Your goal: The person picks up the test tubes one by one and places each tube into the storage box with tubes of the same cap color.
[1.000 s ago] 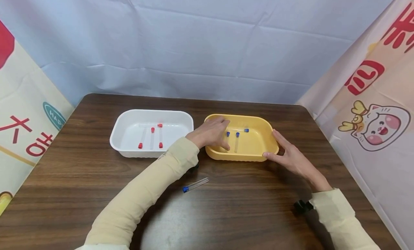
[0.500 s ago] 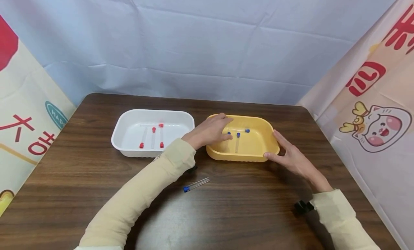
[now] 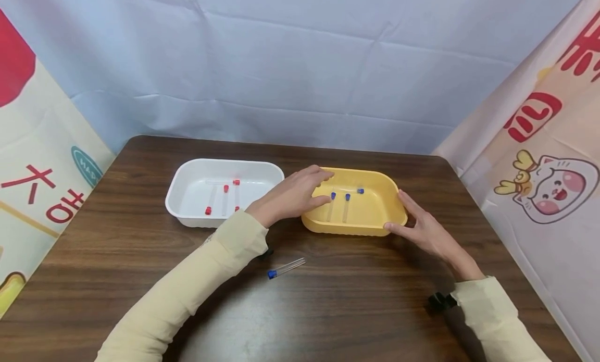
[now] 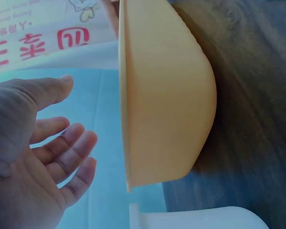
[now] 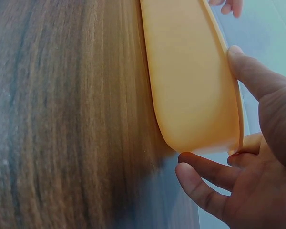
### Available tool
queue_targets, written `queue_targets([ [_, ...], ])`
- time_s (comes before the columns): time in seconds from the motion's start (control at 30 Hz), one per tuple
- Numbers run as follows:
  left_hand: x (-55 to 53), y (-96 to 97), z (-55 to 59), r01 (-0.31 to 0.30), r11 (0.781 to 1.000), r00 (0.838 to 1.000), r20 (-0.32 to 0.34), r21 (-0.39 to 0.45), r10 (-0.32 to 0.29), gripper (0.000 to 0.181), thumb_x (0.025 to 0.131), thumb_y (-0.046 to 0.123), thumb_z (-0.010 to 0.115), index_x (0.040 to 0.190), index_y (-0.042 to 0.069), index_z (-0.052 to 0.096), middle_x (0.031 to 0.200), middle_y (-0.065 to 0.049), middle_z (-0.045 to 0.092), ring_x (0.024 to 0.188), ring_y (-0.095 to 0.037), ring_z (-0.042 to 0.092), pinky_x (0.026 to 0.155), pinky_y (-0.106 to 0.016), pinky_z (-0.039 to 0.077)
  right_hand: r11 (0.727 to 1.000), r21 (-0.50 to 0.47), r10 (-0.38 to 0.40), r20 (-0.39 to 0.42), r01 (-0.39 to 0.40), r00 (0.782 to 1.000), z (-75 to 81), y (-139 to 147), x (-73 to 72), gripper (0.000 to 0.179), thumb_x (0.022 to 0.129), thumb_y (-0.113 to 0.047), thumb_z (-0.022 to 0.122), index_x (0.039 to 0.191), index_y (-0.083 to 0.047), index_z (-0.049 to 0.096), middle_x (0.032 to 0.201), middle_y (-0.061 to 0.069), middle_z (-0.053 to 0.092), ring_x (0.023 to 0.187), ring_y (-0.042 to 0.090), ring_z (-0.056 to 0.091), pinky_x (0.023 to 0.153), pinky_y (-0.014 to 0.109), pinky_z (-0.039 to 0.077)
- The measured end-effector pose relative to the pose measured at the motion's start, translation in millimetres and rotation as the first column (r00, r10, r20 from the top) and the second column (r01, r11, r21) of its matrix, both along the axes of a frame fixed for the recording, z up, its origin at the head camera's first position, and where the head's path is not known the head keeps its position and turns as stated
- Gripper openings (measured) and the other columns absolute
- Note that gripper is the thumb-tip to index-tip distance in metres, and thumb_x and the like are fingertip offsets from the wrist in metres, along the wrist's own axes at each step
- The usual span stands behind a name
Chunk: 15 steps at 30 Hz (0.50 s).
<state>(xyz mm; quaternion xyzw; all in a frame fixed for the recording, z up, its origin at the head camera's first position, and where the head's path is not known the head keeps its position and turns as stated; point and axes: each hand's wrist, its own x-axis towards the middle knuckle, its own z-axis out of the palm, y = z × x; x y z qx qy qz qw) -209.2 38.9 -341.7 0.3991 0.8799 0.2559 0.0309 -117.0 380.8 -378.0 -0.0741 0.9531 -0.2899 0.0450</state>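
My left hand (image 3: pixel 292 195) is over the left end of the yellow tray (image 3: pixel 351 229), fingers and thumb spread, holding nothing. In the left wrist view its fingers (image 4: pixel 69 150) are apart from the tray's rim. My right hand (image 3: pixel 424 231) holds the tray's right end, its thumb on the near rim and its fingers round the corner. Inside the tray lie several clear test tubes with blue caps (image 3: pixel 347 197). On the table in front, a small bunch of blue-capped test tubes (image 3: pixel 287 268) lies close together.
To the left stands a white tray (image 3: pixel 187 220) with several red-capped test tubes (image 3: pixel 225 200); my left forearm overlaps its near right corner. A brown wooden table (image 3: pixel 356 310) bears everything. Pale cloth (image 3: pixel 281 70) hangs behind, with printed banners (image 3: pixel 553 179) at the sides.
My left hand has drawn back up and left from inside the yellow tray, and its fingers have spread, uncovering more of a blue-capped tube there. My right hand stays at the tray's end.
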Motion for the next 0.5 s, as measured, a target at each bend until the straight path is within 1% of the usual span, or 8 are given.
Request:
queue_targets([
  [0.17, 12.3, -9.4, 0.7, 0.002, 1.000, 1.000, -0.003, 0.009, -0.002, 0.061, 0.100, 0.033, 0.070, 0.153, 0.009, 0.049, 0.144, -0.007, 0.056, 0.124, -0.019, 0.058, 0.106, -0.036, 0.046, 1.000, -0.006, -0.007, 0.006, 0.007, 1.000, 0.1, -0.6, 0.7, 0.103, 0.097, -0.038, 0.075, 0.166, -0.010, 0.006, 0.171, 0.019, 0.010, 0.149, 0.045, 0.029, 0.108, 0.062, 0.039],
  [0.27, 21.1, -15.8, 0.8, 0.002, 1.000, 1.000, 0.011, 0.020, -0.002, 0.061, 0.100, 0.033, 0.071, 0.152, 0.010, 0.050, 0.141, -0.006, 0.057, 0.119, -0.018, 0.060, 0.102, -0.035, 0.049, 1.000, -0.012, -0.005, 0.006, 0.005, 1.000, 0.3, -0.9, 0.9, 0.103, 0.096, -0.037, 0.075, 0.166, -0.008, 0.006, 0.171, 0.020, 0.011, 0.149, 0.045, 0.029, 0.108, 0.062, 0.039],
  [0.5, 41.8, -32.1, -0.1, 0.036, 0.997, 0.999, 0.024, 0.062, -0.038, 0.058, 0.099, 0.030, 0.072, 0.150, 0.010, 0.053, 0.138, -0.004, 0.060, 0.114, -0.017, 0.063, 0.097, -0.033, 0.051, 1.000, -0.014, 0.006, -0.002, -0.006, 1.000, 0.8, -1.2, 0.7, 0.102, 0.096, -0.035, 0.076, 0.166, -0.004, 0.008, 0.170, 0.022, 0.011, 0.150, 0.047, 0.024, 0.109, 0.066, 0.035],
])
